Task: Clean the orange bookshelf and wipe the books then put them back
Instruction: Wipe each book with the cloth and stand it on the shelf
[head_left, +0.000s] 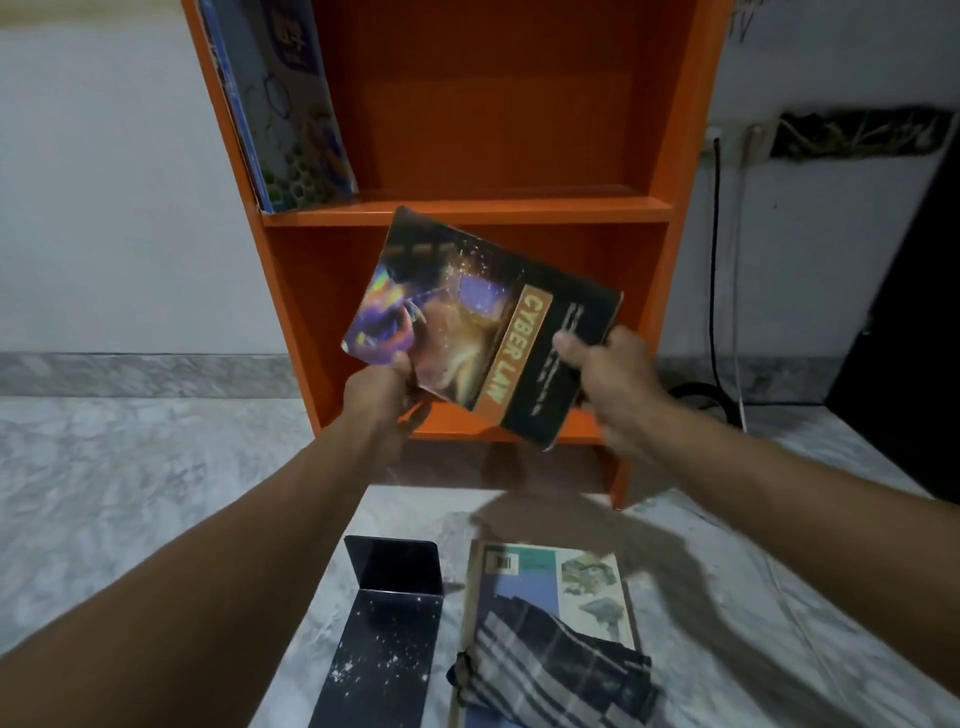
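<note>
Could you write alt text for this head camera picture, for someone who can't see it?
The left hand and right hand hold a Cyber Law book before an orange bookshelf. On the floor lie a black bookend and a checked cloth atop another book.

Bookshelf (493, 119): smooth orange finish, slight sheen. Held book (483, 322): glossy paper cover, worn edges. Bookend (387, 613): dark metal, speckled white. Cloth (556, 670): checked woven fabric. Floor (130, 467): polished marble-look stone.

Top of the bookshelf (519, 104) beyond the upper edge; floor book (587, 577) half under checked cloth (550, 670)
</note>
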